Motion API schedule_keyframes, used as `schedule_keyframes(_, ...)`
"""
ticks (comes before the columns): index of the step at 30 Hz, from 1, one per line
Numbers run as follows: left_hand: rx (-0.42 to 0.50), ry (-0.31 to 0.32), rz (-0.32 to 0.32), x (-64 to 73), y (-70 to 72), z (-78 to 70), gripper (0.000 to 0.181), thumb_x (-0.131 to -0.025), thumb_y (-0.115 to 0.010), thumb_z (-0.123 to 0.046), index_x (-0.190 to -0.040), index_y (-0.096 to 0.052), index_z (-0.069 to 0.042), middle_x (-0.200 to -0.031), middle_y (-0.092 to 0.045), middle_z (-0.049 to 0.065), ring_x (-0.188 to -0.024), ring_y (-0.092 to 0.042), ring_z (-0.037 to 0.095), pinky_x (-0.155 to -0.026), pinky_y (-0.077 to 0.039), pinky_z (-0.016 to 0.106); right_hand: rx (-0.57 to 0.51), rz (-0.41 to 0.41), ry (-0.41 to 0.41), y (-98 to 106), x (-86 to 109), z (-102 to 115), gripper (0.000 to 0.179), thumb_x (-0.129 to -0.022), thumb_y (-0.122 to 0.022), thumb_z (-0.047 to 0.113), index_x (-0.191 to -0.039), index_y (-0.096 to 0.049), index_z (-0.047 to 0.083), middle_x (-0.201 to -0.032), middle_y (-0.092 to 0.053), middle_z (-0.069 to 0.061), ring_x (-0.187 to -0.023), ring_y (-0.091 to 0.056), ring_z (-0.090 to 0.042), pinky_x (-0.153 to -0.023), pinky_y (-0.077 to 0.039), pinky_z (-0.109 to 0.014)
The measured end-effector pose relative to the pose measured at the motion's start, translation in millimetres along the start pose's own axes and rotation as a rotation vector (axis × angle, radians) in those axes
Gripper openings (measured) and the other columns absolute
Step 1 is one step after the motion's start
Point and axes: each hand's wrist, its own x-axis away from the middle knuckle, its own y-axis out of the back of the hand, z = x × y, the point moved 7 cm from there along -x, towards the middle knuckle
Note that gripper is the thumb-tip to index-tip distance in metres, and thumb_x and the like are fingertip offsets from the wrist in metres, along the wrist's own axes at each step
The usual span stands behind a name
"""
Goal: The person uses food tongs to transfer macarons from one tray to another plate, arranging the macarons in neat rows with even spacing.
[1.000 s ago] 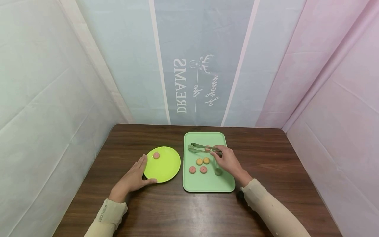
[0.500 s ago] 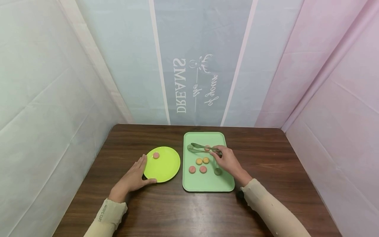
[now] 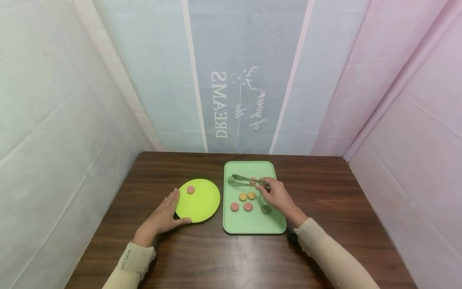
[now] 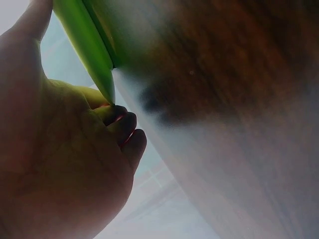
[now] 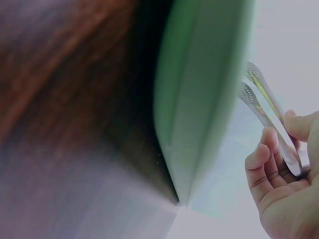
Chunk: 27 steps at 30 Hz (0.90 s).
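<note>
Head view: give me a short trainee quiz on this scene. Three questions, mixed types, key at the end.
1. Multiple choice: how many pink round pieces lie on the lime plate?
A) None
B) One
C) Three

2. True or false: the left hand holds the tongs.

3. Fill in the colour: exactly two of the round pieces on the green tray are ____.

Key:
1. B.
2. False; the right hand holds them, while the left is at the plate's rim.
3. Yellow.
</note>
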Motion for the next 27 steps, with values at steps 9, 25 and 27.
schedule_keyframes(9, 0.010, 0.012, 0.009, 0.9, -1.3, 0.0, 0.128, -0.092, -0.073, -0.071, -0.168, -0.009, 0.010, -0.176, -0.008, 0.029, -0.163, -0.014, 0.046, -0.132, -0.018, 0.062, 0.013, -0.010, 0.021, 2.3, -2.2, 4.1, 0.034, -0.106, -0.072, 0.024, -0.132, -0.073, 0.002, -0.107, -0.075, -0.010, -0.085, -0.070, -0.015, -0.069, -0.059, -0.036)
schedule_keyframes(25, -0.004, 0.006, 0.006, -0.4, -0.2, 1.0, 0.128, -0.091, -0.073, -0.072, -0.168, -0.010, 0.009, -0.176, -0.010, 0.030, -0.163, -0.015, 0.046, -0.132, -0.019, 0.062, -0.019, -0.007, 0.058, 1.1, 0.2, 19.0, 0.033, -0.107, -0.072, 0.026, -0.135, -0.075, 0.009, -0.112, -0.075, -0.007, -0.081, -0.066, -0.011, -0.066, -0.056, -0.034)
schedule_keyframes(27, -0.002, 0.006, 0.004, -0.5, -0.5, 1.3, 0.129, -0.091, -0.073, -0.072, -0.168, -0.010, 0.009, -0.176, -0.010, 0.030, -0.163, -0.015, 0.046, -0.132, -0.019, 0.062, -0.027, -0.003, 0.060, 0.6, 0.5, 21.6, 0.033, -0.106, -0.072, 0.025, -0.135, -0.075, 0.010, -0.114, -0.075, -0.007, -0.082, -0.066, -0.011, -0.067, -0.056, -0.033)
